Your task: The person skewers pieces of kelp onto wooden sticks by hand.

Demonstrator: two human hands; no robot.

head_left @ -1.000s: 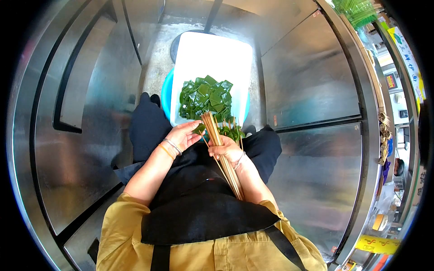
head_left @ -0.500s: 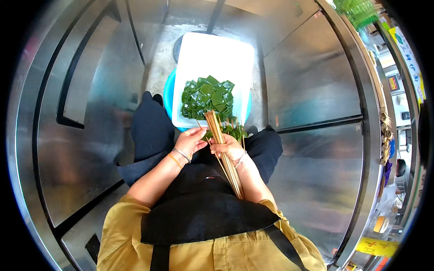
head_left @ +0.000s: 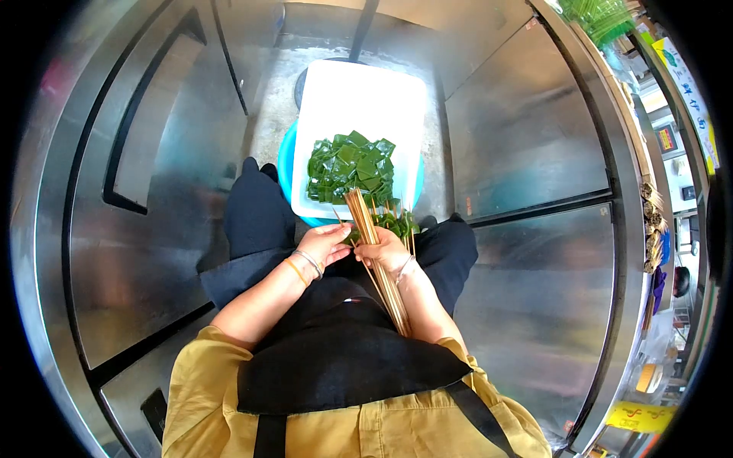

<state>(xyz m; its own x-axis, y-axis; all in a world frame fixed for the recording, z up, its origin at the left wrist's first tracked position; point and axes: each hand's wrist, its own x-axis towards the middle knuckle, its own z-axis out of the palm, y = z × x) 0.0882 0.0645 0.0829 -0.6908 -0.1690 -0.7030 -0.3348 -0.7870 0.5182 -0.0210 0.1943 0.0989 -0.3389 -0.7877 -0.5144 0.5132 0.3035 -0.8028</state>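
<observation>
My right hand (head_left: 384, 249) is wrapped round a thick bundle of bamboo skewers (head_left: 376, 256), which slants from above the tray's near edge down to my apron. My left hand (head_left: 324, 246) is closed in a pinch on a small green piece of kelp (head_left: 352, 235), just left of the bundle. A single skewer runs by that piece; its tip sticks up past my left fingers. Glossy dark-green kelp squares (head_left: 351, 168) lie piled in the white tray (head_left: 363, 95). Skewers threaded with kelp (head_left: 398, 223) sit at the tray's near right corner, partly hidden behind my right hand.
Beneath the tray is a blue basin (head_left: 285, 164) on the floor. Stainless steel cabinets (head_left: 527, 130) stand close on both sides. My knees in dark trousers flank the tray. Along the right edge are shelves with packages and a yellow packet (head_left: 640, 416).
The view has shifted slightly, so the tray appears a little lower. Both hands keep nearly the same pose, still on the kelp and the skewer bundle.
</observation>
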